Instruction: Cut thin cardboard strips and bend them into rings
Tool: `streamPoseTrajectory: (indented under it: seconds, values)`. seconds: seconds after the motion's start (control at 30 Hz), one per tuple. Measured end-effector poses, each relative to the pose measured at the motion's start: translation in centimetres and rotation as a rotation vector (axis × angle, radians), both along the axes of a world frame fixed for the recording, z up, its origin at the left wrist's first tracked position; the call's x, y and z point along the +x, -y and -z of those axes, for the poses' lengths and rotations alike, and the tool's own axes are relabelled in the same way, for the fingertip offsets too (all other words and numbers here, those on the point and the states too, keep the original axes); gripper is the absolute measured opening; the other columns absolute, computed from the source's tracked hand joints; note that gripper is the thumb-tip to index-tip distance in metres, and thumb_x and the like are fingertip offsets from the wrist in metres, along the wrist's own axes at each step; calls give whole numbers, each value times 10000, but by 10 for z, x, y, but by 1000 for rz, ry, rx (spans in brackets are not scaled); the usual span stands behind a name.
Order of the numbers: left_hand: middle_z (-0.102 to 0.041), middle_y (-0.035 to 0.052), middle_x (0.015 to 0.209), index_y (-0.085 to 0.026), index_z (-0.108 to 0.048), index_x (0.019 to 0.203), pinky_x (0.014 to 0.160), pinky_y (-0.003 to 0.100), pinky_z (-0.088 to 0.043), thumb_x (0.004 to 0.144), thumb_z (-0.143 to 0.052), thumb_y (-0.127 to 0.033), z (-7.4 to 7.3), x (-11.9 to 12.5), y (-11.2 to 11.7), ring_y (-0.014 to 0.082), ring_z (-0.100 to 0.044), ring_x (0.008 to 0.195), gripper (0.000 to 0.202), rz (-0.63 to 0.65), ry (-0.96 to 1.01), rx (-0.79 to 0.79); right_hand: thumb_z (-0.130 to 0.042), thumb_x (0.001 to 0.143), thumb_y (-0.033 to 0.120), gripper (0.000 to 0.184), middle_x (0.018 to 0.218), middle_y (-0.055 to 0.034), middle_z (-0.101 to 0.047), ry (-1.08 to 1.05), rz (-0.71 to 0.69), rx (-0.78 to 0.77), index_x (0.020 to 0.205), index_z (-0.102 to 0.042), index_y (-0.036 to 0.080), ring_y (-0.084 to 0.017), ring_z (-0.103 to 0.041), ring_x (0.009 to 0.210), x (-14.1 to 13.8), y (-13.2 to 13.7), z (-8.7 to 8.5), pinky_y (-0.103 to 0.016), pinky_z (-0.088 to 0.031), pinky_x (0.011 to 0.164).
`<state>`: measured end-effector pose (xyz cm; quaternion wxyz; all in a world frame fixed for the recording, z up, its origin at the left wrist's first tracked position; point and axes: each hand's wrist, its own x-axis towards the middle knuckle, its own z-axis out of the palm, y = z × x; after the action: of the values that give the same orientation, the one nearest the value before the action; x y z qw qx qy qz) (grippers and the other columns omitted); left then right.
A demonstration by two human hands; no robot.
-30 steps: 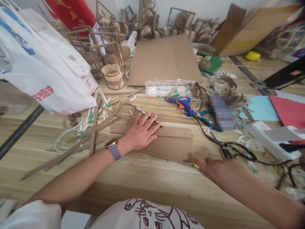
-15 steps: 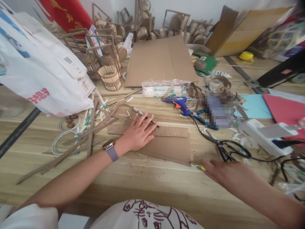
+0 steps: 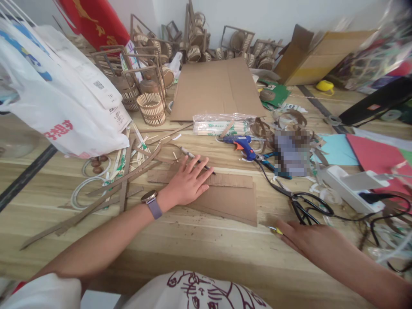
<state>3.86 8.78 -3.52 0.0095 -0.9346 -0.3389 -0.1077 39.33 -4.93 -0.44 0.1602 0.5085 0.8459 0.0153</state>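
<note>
My left hand point(image 3: 188, 182) lies flat with fingers spread, pressing on a narrow cardboard strip point(image 3: 233, 180) laid over a larger piece of brown cardboard point(image 3: 230, 201). A dark pen point(image 3: 189, 153) runs partly beneath its fingertips. At the right, my right hand point(image 3: 301, 236) is closed on a yellow utility knife point(image 3: 277, 230); only its metal tip and a bit of the yellow body stick out, pointing left toward the cardboard's lower right corner. Black-handled scissors point(image 3: 313, 204) rest on the table just beyond that hand.
Behind the cardboard lie a blue glue gun point(image 3: 243, 143), wrapped sticks point(image 3: 222, 126) and a big cardboard sheet point(image 3: 219, 88). Loose strips point(image 3: 124, 182), tape rolls point(image 3: 77, 195) and a white bag point(image 3: 71, 111) crowd the left. A power strip point(image 3: 352, 189) sits at right; small slatted baskets point(image 3: 151, 109) stand behind.
The view has shifted slightly. A little more of the knife's tip shows beyond my right hand. My left hand stays flat on the cardboard.
</note>
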Motion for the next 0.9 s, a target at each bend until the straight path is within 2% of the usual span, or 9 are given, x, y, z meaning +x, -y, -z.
streamPoseTrajectory:
  seconds: [0.1,0.23,0.33,0.43,0.57,0.67,0.9]
  values:
    - [-333,180,1601,-155,-439,1505,1177,660,-177,1033,-433,-424,0,2,1,410,-241,1481,544,-22,2,11,-446,994,297,143,735,-1,-746,27,-18,-135,960,-576,252,-191,-698,524,-1,-5,-13,-289,-178,456]
    - [-345,179,1595,-144,-427,1508,1186,634,-185,1035,-425,-413,1,3,1,390,-252,1481,545,-44,23,10,-441,999,340,195,665,-24,-733,35,27,-102,909,-578,235,-214,-684,495,-19,-17,-35,-301,-174,449]
    - [-353,181,1589,-136,-432,1499,1188,616,-201,1035,-421,-401,2,3,0,381,-262,1478,535,-53,46,11,-403,1013,321,202,681,-31,-736,-38,-42,-49,994,-580,227,-195,-670,496,-56,-26,-40,-298,-166,438]
    - [-361,186,1583,-131,-441,1490,1185,614,-210,1032,-427,-390,3,2,-1,381,-269,1475,527,-51,55,12,-386,1033,335,244,673,-36,-727,-57,-88,-41,939,-570,205,-176,-662,497,-105,-37,-37,-295,-142,434]
    - [-361,186,1583,-126,-437,1490,1185,613,-211,1030,-439,-399,3,2,0,387,-281,1468,536,-45,42,15,-464,1024,304,206,706,-60,-746,-20,-77,-121,908,-583,183,-180,-700,577,-153,-51,-34,-265,-187,446]
    - [-360,183,1585,-127,-436,1486,1188,610,-203,1030,-440,-409,3,2,0,384,-277,1470,536,-44,38,22,-463,1025,286,206,707,-74,-751,-9,-64,-140,926,-606,175,-190,-709,588,-164,-56,-33,-253,-218,441]
    - [-356,187,1584,-124,-437,1484,1189,606,-198,1028,-450,-412,3,3,0,393,-267,1472,540,-34,42,26,-444,1018,262,217,675,-73,-736,35,-48,-170,951,-632,177,-233,-722,588,-165,-56,-38,-282,-209,408]
